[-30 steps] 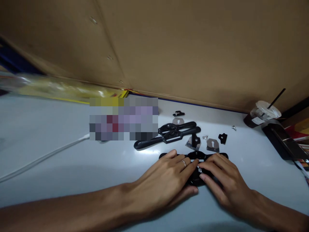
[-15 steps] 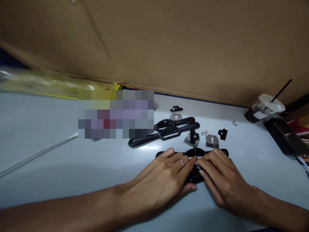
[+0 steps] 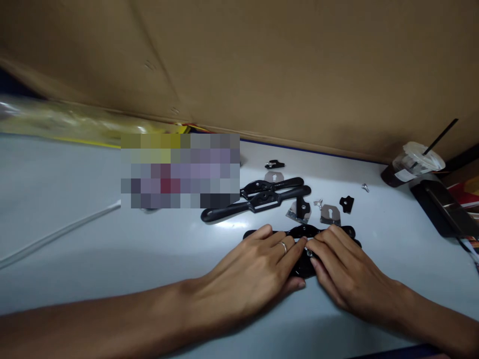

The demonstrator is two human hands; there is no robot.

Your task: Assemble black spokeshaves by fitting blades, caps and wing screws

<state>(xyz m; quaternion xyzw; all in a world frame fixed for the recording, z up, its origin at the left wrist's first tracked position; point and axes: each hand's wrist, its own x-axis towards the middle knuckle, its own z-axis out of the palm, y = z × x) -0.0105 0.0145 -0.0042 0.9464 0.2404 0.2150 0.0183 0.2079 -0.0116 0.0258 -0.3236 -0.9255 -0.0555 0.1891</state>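
Note:
Near the front of the table, my left hand (image 3: 264,262), with a ring on one finger, is closed around a black spokeshave (image 3: 304,269). The fingers of my right hand (image 3: 340,262) are bent in a pinch at a small silver screw (image 3: 308,253) on the middle of that spokeshave. Just behind my fingers lies another black spokeshave frame (image 3: 305,230), partly covered by both hands. Beyond it rest a steel blade with a keyhole slot (image 3: 331,214), a black cap plate (image 3: 347,204), a wing screw (image 3: 318,204) and a blade with a black plate on top (image 3: 299,211).
Two more spokeshave frames (image 3: 264,200) lie behind, with another blade (image 3: 274,177), a black plate with a screw (image 3: 275,164) and a loose screw (image 3: 365,187). A drink cup with a straw (image 3: 413,164) and a dark phone-like object (image 3: 437,207) stand right. A white cable (image 3: 60,234) runs left.
The view has shifted slightly, so the things on the table sit a little higher in the picture. Both hands keep nearly the same hold on the spokeshave and screw.

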